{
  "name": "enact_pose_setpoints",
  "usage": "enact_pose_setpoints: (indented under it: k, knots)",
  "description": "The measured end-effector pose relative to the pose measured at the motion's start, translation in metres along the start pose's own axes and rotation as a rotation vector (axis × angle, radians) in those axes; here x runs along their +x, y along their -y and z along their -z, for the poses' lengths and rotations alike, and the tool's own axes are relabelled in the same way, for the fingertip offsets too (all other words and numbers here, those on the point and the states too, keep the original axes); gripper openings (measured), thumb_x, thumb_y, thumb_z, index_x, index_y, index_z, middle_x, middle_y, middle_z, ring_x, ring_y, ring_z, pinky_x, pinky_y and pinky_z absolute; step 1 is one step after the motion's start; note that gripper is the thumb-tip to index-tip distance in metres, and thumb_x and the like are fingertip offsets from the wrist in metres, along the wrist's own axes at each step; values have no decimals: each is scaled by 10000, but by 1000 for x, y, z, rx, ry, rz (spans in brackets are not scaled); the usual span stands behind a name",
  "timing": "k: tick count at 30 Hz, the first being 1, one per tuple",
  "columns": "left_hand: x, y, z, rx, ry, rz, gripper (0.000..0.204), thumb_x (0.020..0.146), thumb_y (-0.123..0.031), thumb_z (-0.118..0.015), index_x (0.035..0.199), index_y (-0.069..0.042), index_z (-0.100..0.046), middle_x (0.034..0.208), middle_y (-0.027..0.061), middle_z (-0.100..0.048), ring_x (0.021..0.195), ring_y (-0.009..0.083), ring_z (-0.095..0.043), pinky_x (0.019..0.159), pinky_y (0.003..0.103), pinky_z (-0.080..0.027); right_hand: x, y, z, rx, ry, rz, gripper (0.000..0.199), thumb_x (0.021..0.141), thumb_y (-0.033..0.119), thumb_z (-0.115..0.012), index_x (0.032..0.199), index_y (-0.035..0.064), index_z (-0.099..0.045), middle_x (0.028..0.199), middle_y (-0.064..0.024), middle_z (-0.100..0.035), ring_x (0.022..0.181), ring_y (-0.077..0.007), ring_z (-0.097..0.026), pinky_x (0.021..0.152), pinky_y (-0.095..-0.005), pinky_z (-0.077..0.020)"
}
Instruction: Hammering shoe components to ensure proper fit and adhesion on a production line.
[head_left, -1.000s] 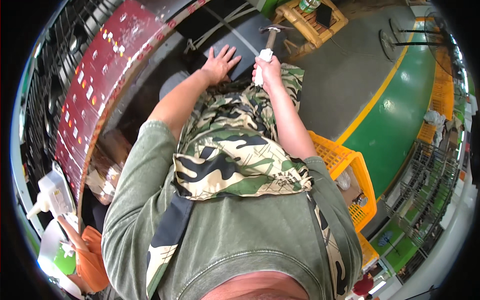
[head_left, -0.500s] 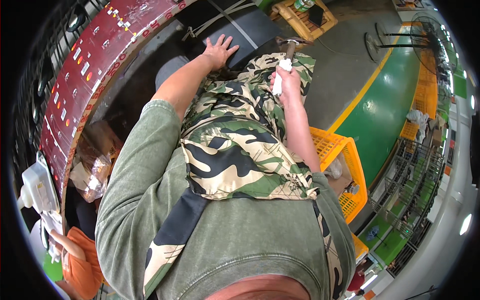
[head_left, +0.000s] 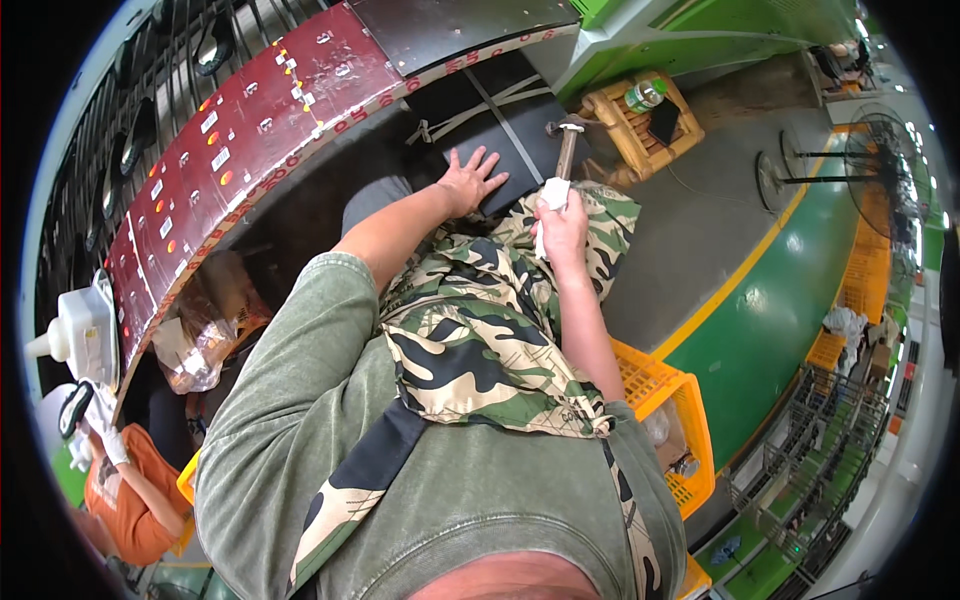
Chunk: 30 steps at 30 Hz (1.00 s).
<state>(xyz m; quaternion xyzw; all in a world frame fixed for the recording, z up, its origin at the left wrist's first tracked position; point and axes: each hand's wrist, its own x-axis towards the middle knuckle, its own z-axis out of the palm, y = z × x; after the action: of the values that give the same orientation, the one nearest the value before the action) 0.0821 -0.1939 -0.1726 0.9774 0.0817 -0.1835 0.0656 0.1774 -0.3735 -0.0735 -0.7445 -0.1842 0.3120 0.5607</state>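
Observation:
My left hand (head_left: 468, 188) lies flat with spread fingers on a dark, board-like bundle (head_left: 522, 122) bound with a pale strap. In my right hand (head_left: 564, 232) is a hammer (head_left: 566, 158), gripped by the white wrapping on its brown handle. Its head points away from me, beside the bundle's right end. A camouflage apron (head_left: 470, 345) covers my front and lap; its far part spreads under my right hand. What lies beneath the bundle is hidden.
A long dark-red bench (head_left: 255, 130) curves along the left. Beyond my right hand stands a bamboo stool (head_left: 610, 110) with a bottle (head_left: 645, 95) and a dark flat object. A yellow crate (head_left: 700, 440) is by my right side. A co-worker in orange (head_left: 135, 495) sits at lower left.
The view has tilted up, showing more of the bench. The hammer has turned and shifted slightly left relative to the bundle. My left hand stays flat on the bundle.

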Motion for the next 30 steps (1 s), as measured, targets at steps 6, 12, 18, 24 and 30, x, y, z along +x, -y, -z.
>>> enact_pose_setpoints:
  k: [6,12,18,24,30]
  knots:
    - [-12,6,-10,-145,-129,-4,780,850,-268,-686,1541,-122,-355,1632,155,-230,1520,351,-189,1168,633,-232,51,-73,-31,-337,3,137,356,863,155,-726,1154,28,-564,1032,-239,-687,989,-433,-661,840,-470,-533]
    - [-77,19,-22,-558,-328,83,729,751,-277,-817,1371,-17,-534,1424,226,-526,1364,378,-469,1143,529,-367,72,-126,-30,-461,87,-12,342,850,173,-747,1108,35,-571,990,-220,-694,901,-375,-698,785,-458,-550]
    - [-145,66,93,-1143,-664,214,379,871,-102,-760,1221,3,-660,1089,77,-738,996,144,-690,909,320,-555,63,-96,-37,-375,143,-106,322,859,158,-740,1057,-4,-544,832,-162,-686,569,-259,-678,549,-404,-536]
    - [-99,244,200,-1773,-1210,499,535,919,-189,-715,1319,85,-490,1067,193,-687,924,273,-713,829,394,-597,64,-87,-43,-347,157,-119,330,867,149,-739,1083,0,-539,828,-161,-681,575,-256,-677,536,-394,-534]
    - [8,416,216,-2141,-1215,719,494,941,-249,-699,1308,36,-530,1300,286,-567,1121,396,-642,915,526,-581,61,-77,-47,-335,168,-207,330,851,22,-723,1135,-1,-558,916,-114,-667,628,-195,-664,509,-343,-538]
